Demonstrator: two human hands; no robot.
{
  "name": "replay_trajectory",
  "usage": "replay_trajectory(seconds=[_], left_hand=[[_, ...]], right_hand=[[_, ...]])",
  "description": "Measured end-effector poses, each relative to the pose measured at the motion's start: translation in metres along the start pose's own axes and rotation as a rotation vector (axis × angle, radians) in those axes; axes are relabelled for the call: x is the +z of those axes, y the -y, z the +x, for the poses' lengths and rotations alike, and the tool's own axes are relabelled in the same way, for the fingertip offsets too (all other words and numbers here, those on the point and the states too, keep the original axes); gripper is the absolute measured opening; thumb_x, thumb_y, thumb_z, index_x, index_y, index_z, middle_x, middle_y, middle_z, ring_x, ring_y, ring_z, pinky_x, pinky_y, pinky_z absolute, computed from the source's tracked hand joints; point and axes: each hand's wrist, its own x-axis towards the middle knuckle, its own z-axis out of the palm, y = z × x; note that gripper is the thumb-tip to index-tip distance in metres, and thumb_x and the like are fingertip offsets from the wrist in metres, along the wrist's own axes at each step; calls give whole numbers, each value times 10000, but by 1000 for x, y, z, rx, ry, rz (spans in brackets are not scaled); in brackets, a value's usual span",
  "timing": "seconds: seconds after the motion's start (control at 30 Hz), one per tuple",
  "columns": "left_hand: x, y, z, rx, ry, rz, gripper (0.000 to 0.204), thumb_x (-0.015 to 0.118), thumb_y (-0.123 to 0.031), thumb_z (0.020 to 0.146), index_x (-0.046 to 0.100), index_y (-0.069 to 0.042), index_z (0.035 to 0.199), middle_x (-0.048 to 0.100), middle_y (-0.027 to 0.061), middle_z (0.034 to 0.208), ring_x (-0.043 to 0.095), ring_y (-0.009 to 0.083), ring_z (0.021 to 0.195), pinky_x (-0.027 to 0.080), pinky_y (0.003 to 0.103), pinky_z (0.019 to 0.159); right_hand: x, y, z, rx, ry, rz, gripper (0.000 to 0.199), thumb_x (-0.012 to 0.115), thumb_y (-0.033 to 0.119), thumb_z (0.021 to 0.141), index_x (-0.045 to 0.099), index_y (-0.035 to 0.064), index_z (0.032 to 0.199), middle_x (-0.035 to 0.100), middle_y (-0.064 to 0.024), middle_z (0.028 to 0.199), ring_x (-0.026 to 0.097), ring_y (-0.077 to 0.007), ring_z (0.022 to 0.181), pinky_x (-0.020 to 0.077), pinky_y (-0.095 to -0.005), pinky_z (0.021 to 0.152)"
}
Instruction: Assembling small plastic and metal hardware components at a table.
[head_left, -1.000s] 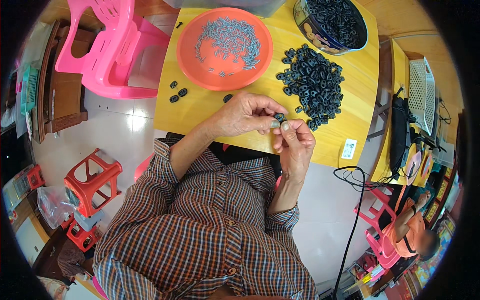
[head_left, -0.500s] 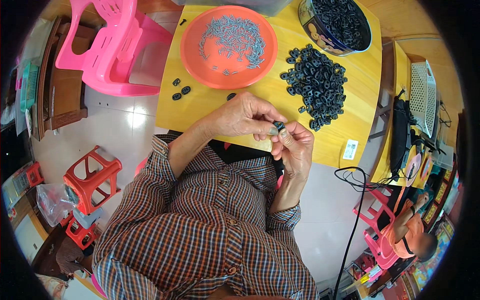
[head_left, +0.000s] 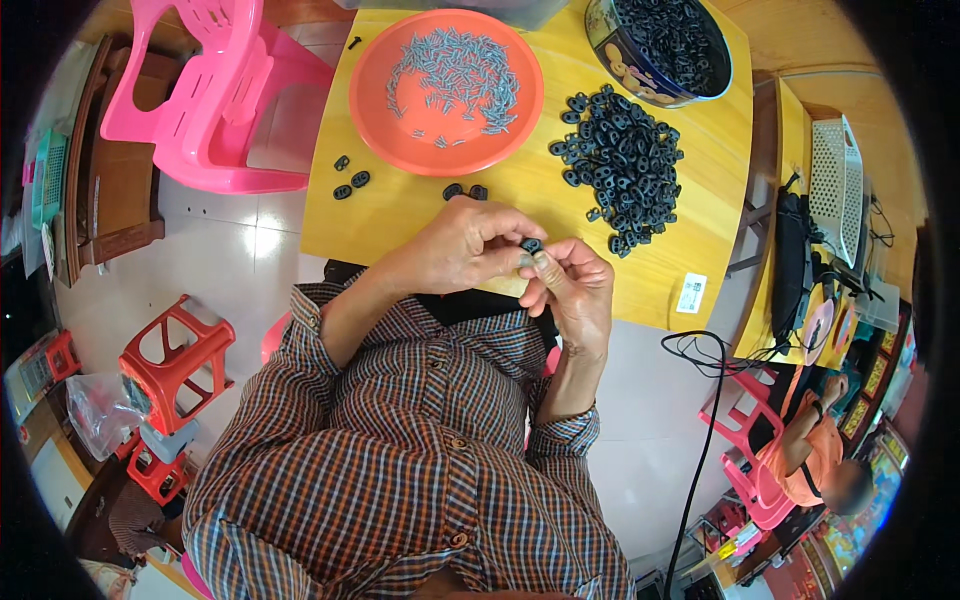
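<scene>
Over the table's near edge, my two hands meet around a small black oval plastic piece (head_left: 531,244). My left hand (head_left: 462,248) pinches it between thumb and index finger. The thumb and fingers of my right hand (head_left: 574,290) grip the same piece from the other side, hiding much of it. Just beyond my left hand lie a couple of similar black pieces (head_left: 454,190). Farther off, an orange-red plate (head_left: 362,110) holds many small grey screws (head_left: 462,72). A heap of black two-hole pieces (head_left: 625,170) lies to its right.
A round tin (head_left: 622,72) full of black pieces stands at the far right of the yellow table (head_left: 715,150). Several loose pieces (head_left: 343,191) lie at the left, a white label (head_left: 691,293) near the right corner. A pink chair (head_left: 215,150) stands left; a person (head_left: 808,450) sits at right.
Both hands have shifted slightly left, still holding the black piece. Another piece now shows beyond my left hand. The whole view has moved a little.
</scene>
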Motion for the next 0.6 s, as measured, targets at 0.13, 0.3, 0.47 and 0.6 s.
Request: replay_trajectory(seconds=[0.13, 0.3, 0.47, 0.6], left_hand=[[-1, -2, 1, 121, -97, 450, 207, 656, -29, 774, 616, -26, 978, 570, 91, 790, 612, 207, 682, 492, 310, 581], [-2, -5, 2, 152, -168, 839, 233, 682, -82, 724, 602, -23, 934, 519, 94, 860, 569, 265, 756, 482, 377, 650], [-2, 1, 2, 138, -145, 954, 230, 689, -91, 680, 590, -22, 876, 482, 86, 864, 537, 260, 815, 465, 383, 680], [-3, 1, 1, 150, -141, 969, 231, 686, -111, 676, 584, -10, 857, 478, 93, 858, 527, 256, 825, 459, 379, 688]], right_hand=[[6, -2, 0, -186, -321, -275, 84, 635, 68, 866, 598, -6, 853, 640, -51, 730, 532, -72, 515, 429, -189, 473], [-3, -11, 16, -609, -707, -926, 68, 644, 31, 822, 616, -10, 868, 584, -118, 789, 573, -193, 592, 475, -306, 523], [-4, -17, 29, -698, -822, -1130, 84, 656, 78, 824, 643, 8, 868, 580, -96, 748, 567, -191, 607, 463, -321, 537], [-3, -19, 30, -666, -869, -1271, 83, 659, 96, 818, 635, 18, 827, 566, -102, 730, 562, -238, 608, 457, -364, 538]])
